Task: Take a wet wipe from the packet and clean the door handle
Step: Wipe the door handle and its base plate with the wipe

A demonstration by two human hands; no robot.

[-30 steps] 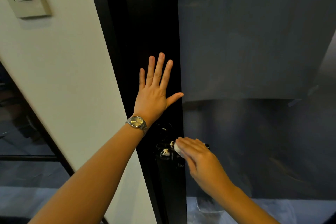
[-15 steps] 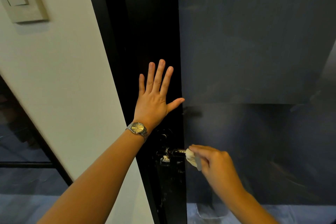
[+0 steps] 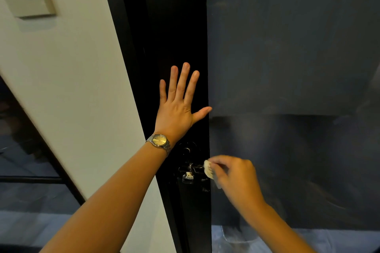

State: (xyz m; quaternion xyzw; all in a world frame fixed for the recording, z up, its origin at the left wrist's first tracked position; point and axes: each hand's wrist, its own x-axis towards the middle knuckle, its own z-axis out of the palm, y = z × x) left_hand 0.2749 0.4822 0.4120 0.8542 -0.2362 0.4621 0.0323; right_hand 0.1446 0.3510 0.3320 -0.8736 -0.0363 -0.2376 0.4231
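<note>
**Wipe at the handle**

My left hand (image 3: pixel 174 109) lies flat w/ fingers spread on the black door frame (image 3: pixel 174 26), holding nothing. My right hand (image 3: pixel 236 178) is pinched shut round the wet wipe (image 3: pixel 208 170), pressed vs the door handle (image 3: pixel 191 168) just below my watch (image 3: pixel 159 142).

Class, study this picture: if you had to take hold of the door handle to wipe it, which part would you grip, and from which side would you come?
Grip the lever of the door handle along its bar, coming from the right, as the right hand does with the wipe. The bar seems to run sideways toward the glass, and the left hand lies flat on the frame above.
</note>
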